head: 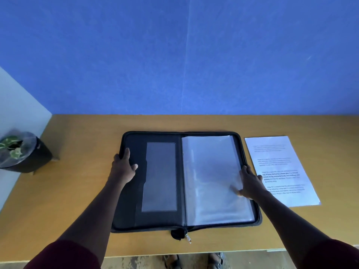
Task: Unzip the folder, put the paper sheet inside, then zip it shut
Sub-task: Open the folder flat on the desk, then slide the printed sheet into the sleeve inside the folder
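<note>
A black zip folder (161,218) lies unzipped and spread flat in the middle of the wooden desk. Its left half has a clear pocket (160,176); clear plastic sleeves (211,177) fill its right half. The zip pull (188,237) hangs at the near edge by the spine. My left hand (124,167) rests on the folder's left edge, thumb on the inner cover. My right hand (250,183) lies on the right edge, fingers spread, thumb on the sleeves. A printed paper sheet (279,169) lies flat on the desk just right of the folder, touching neither hand.
A potted plant in a dark pot (23,152) stands at the desk's far left. A blue wall (174,55) rises behind the desk (77,152). The desk's near edge runs along the bottom, with sandalled feet (194,261) on the floor below.
</note>
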Motion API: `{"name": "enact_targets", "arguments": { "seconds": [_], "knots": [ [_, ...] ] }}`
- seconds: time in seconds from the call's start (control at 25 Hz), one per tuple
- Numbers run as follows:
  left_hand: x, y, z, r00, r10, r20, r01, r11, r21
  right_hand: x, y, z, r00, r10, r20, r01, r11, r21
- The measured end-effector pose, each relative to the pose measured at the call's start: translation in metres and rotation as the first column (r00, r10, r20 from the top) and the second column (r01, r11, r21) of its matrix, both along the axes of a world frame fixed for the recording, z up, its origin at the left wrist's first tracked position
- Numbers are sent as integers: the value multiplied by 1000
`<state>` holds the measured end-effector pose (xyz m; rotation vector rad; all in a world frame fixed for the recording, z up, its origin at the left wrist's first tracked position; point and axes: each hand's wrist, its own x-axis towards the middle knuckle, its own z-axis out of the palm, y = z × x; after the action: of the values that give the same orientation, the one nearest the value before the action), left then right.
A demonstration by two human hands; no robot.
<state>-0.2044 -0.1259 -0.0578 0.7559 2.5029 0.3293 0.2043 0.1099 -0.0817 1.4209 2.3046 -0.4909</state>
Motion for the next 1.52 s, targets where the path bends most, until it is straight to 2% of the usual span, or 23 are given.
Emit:
{"name": "enact_targets", "arguments": {
  "seconds": [0.24,0.52,0.76,0.92,1.12,1.32,1.52],
  "knots": [
    [9,8,-12,999,-25,-22,23,996,-83,1,-2,-2,1000,-9,-5,9,1000,9],
    [10,5,-19,999,-19,-29,16,996,-84,4,-4,-5,998,-48,-36,48,999,8],
    [35,22,-11,990,141,-5,-141,988,60,4,-6,8,997,-55,-55,56,998,9],
    [83,42,-8,987,162,-17,-155,965,213,11,-12,19,994,-76,-77,75,997,-20],
    [164,85,4,996,75,40,-83,956,280,26,-5,27,974,-77,-213,63,996,-70],
    [241,137,14,999,-53,8,47,947,316,54,14,37,923,-68,-380,64,998,-23],
    [306,183,20,984,-180,6,168,928,334,96,53,42,905,-74,-420,109,992,61]
  ]
}}
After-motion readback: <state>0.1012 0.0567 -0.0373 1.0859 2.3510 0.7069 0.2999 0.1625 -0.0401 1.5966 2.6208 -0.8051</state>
